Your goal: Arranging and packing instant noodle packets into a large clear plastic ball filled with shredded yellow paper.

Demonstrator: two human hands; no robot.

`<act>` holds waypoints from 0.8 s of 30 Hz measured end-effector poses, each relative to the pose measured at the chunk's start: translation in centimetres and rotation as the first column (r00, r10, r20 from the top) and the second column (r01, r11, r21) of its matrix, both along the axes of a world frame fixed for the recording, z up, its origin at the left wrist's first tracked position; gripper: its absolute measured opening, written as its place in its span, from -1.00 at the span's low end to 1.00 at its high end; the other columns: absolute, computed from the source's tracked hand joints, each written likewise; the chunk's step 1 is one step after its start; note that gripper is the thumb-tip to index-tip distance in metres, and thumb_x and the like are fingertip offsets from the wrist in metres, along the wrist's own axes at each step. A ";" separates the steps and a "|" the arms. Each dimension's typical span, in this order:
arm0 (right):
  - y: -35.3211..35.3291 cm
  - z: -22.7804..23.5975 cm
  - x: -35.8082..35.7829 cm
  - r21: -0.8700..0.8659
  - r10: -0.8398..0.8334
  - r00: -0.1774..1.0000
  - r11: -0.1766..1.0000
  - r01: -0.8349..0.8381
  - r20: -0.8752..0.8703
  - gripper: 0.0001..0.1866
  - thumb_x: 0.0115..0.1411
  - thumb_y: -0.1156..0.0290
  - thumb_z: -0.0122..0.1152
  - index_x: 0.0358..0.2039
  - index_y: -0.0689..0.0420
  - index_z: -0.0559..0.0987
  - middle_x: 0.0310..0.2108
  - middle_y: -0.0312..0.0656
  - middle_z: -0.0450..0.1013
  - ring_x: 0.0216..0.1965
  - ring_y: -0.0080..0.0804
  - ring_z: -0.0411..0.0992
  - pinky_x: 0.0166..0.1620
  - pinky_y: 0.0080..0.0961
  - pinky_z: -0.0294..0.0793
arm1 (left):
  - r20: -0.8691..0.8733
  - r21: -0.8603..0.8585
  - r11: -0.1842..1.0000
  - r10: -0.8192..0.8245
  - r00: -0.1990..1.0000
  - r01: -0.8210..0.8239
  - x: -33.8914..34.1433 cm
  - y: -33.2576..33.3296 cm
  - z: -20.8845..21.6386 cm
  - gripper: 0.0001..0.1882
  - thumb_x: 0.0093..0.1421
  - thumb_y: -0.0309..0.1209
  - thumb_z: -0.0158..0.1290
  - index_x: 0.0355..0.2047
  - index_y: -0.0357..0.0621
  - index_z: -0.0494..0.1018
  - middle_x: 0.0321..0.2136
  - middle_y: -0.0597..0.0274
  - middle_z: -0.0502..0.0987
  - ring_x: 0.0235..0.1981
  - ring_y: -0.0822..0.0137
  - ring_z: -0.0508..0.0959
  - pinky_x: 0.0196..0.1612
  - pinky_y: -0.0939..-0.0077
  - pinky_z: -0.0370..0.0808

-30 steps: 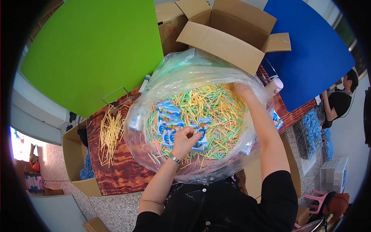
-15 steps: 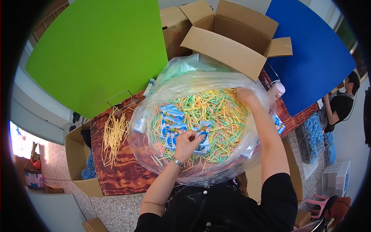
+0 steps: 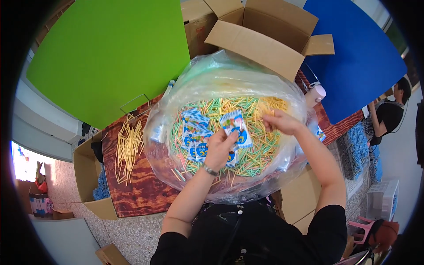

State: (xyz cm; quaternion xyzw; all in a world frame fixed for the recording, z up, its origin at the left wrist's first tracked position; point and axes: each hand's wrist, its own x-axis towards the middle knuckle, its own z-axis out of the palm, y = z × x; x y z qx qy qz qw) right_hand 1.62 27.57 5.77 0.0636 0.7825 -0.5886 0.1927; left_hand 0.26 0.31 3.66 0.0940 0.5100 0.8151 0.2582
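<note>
A large clear plastic bag (image 3: 247, 83), its mouth spread wide, holds a heap of thin yellow, green and pink sticks (image 3: 260, 154). My left hand (image 3: 221, 149) grips a small blue-and-white printed packet (image 3: 236, 126) between thumb and fingers, raised over the heap. Beneath and left of it, several similar packets (image 3: 194, 134) lie on the sticks. Over the right side of the heap, my right hand (image 3: 285, 123) has its fingers drawn together, with blurred yellow sticks (image 3: 266, 106) at the fingertips.
Loose yellow sticks (image 3: 129, 148) lie on the reddish wooden table (image 3: 141, 194) at left. An opened cardboard box (image 3: 256, 44) stands behind the bag, between a green panel (image 3: 106, 57) and a blue panel (image 3: 353, 62). A pink cylindrical object (image 3: 316, 93) is at right. Farther right, another person (image 3: 391, 110) is visible.
My left hand has lifted one packet from the others on the heap. My right hand has drawn back from the bag's far right side, toward the packet, with yellow sticks at its fingertips.
</note>
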 end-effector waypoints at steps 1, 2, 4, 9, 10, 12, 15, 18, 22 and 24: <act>-1.5 -0.2 1.1 -0.185 0.054 0.993 0.982 -0.033 0.108 -0.77 0.34 0.22 0.01 -0.27 0.12 0.48 -0.49 -0.31 0.46 -0.46 -0.59 0.45 -0.39 -0.63 0.43 | 0.098 0.200 0.978 0.032 0.995 -0.052 0.1 0.9 0.5 -0.85 0.29 -0.45 0.02 -0.16 -0.21 0.46 -0.24 0.33 0.57 -0.27 0.51 0.54 -0.17 0.52 0.48; -2.8 -0.2 2.2 -0.192 0.052 0.992 0.981 -0.029 0.117 -0.77 0.34 0.22 0.01 -0.27 0.12 0.48 -0.49 -0.31 0.46 -0.46 -0.59 0.45 -0.39 -0.63 0.43 | 0.107 0.194 0.980 0.031 0.994 -0.051 0.0 1.6 0.9 -0.85 0.29 -0.45 0.02 -0.16 -0.21 0.46 -0.24 0.33 0.57 -0.27 0.51 0.54 -0.17 0.52 0.48; -5.1 -0.7 3.7 -0.532 0.140 0.945 0.846 0.040 0.295 -0.76 0.35 0.23 0.00 -0.21 0.14 0.46 -0.45 -0.28 0.47 -0.44 -0.52 0.46 -0.42 -0.61 0.41 | 0.235 0.373 0.925 -0.023 0.972 -0.068 -0.2 2.6 1.1 -0.79 0.31 -0.34 0.02 -0.15 -0.21 0.42 -0.22 0.33 0.54 -0.28 0.51 0.53 -0.23 0.54 0.48; -8.0 -2.2 4.9 -0.667 0.157 0.920 0.732 0.135 0.359 -0.77 0.34 0.21 0.04 -0.20 0.12 0.46 -0.42 -0.34 0.44 -0.42 -0.56 0.46 -0.41 -0.67 0.40 | 0.267 0.281 0.947 -0.230 0.936 0.153 0.0 2.8 0.9 -0.78 0.32 -0.27 0.01 -0.15 -0.13 0.43 -0.25 0.33 0.56 -0.29 0.48 0.55 -0.24 0.50 0.50; -8.0 -2.8 5.0 -0.663 0.151 0.915 0.734 0.149 0.373 -0.78 0.34 0.22 0.04 -0.21 0.11 0.46 -0.42 -0.35 0.43 -0.43 -0.56 0.45 -0.42 -0.66 0.40 | 0.250 0.245 0.957 -0.216 0.944 0.154 0.0 2.9 0.6 -0.78 0.32 -0.28 0.01 -0.14 -0.13 0.42 -0.26 0.33 0.56 -0.27 0.47 0.55 -0.22 0.49 0.51; -8.0 -2.4 5.0 -0.658 0.159 0.929 0.745 0.109 0.334 -0.79 0.35 0.24 0.02 -0.22 0.12 0.45 -0.45 -0.36 0.40 -0.45 -0.57 0.41 -0.45 -0.65 0.37 | 0.155 0.229 0.970 -0.124 0.980 0.087 -0.2 2.5 0.2 -0.76 0.32 -0.31 -0.02 -0.07 -0.15 0.40 -0.23 0.31 0.54 -0.22 0.46 0.55 -0.13 0.45 0.52; -8.5 -1.3 4.6 -0.642 -0.197 0.965 0.721 0.262 0.173 -0.76 0.37 0.21 -0.03 -0.22 0.12 0.45 -0.45 -0.36 0.39 -0.47 -0.54 0.40 -0.41 -0.62 0.38 | 0.186 0.266 0.963 0.003 0.983 -0.053 0.9 -0.2 0.7 -0.74 0.33 -0.33 -0.02 -0.02 -0.12 0.39 -0.17 0.34 0.52 -0.17 0.46 0.53 -0.08 0.42 0.49; -9.8 -1.3 3.6 -0.620 -0.406 0.913 0.729 0.290 -0.050 -0.74 0.40 0.18 -0.09 -0.23 0.10 0.44 -0.43 -0.37 0.40 -0.44 -0.57 0.37 -0.38 -0.62 0.37 | 0.406 0.338 0.940 -0.113 0.907 -0.035 4.8 -0.5 -0.2 -0.75 0.33 -0.35 -0.03 -0.01 -0.09 0.38 -0.12 0.39 0.49 -0.13 0.47 0.52 -0.03 0.38 0.45; -12.1 -1.3 3.5 -0.461 -0.450 0.857 0.834 0.303 -0.252 -0.73 0.41 0.18 -0.13 -0.22 0.10 0.42 -0.41 -0.39 0.40 -0.41 -0.67 0.32 -0.35 -0.66 0.35 | 0.450 0.492 0.870 -0.218 0.866 -0.037 5.8 -0.3 -0.8 -0.71 0.34 -0.38 -0.05 0.04 -0.13 0.33 -0.07 0.27 0.50 -0.07 0.38 0.52 0.05 0.37 0.44; -12.3 -2.0 3.6 -0.429 -0.396 0.885 0.863 0.268 -0.244 -0.73 0.41 0.19 -0.13 -0.19 0.13 0.41 -0.35 -0.35 0.44 -0.36 -0.71 0.36 -0.32 -0.65 0.41 | 0.394 0.507 0.862 -0.204 0.896 -0.026 4.7 -0.2 -0.3 -0.71 0.34 -0.38 -0.05 0.03 -0.15 0.33 -0.08 0.27 0.51 -0.08 0.39 0.52 0.04 0.38 0.44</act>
